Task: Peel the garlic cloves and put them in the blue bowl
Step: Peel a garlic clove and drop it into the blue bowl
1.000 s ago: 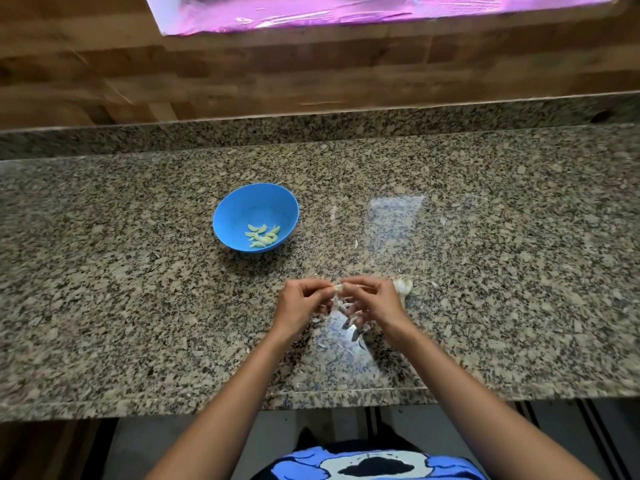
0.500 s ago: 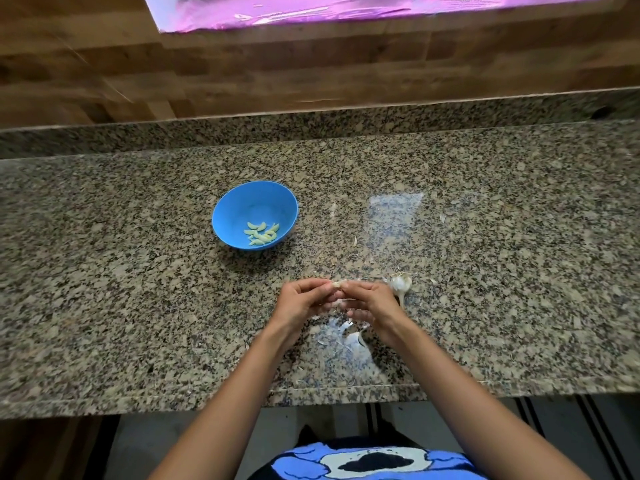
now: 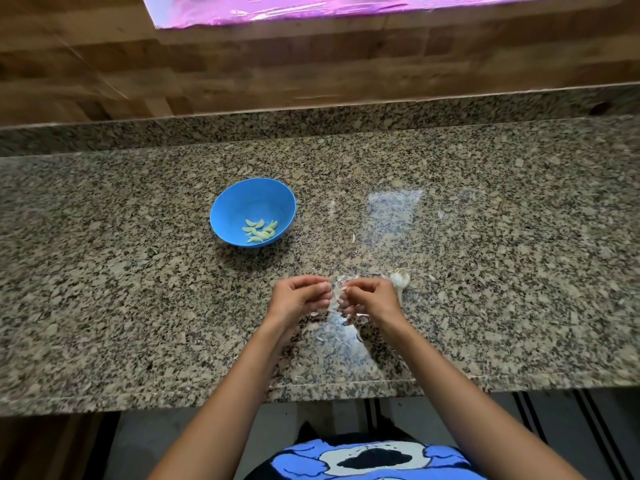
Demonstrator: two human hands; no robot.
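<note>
A blue bowl [image 3: 253,212] stands on the granite counter, left of centre, with several peeled pale-yellow garlic cloves [image 3: 260,231] lying inside it. In front of the bowl my left hand [image 3: 298,296] and my right hand [image 3: 370,296] meet over the counter. Both pinch a small garlic clove [image 3: 337,289] with papery white skin hanging from it between the fingertips. The rest of a garlic bulb [image 3: 400,278] lies on the counter just right of my right hand.
Loose bits of garlic skin [image 3: 334,337] lie scattered on the granite counter [image 3: 138,289] under and behind my hands. A raised granite ledge and a wooden wall close the back. The counter's front edge runs just below my forearms.
My hands have stayed in place over the counter. The fingertips have drawn slightly apart and white skin now hangs between them.
</note>
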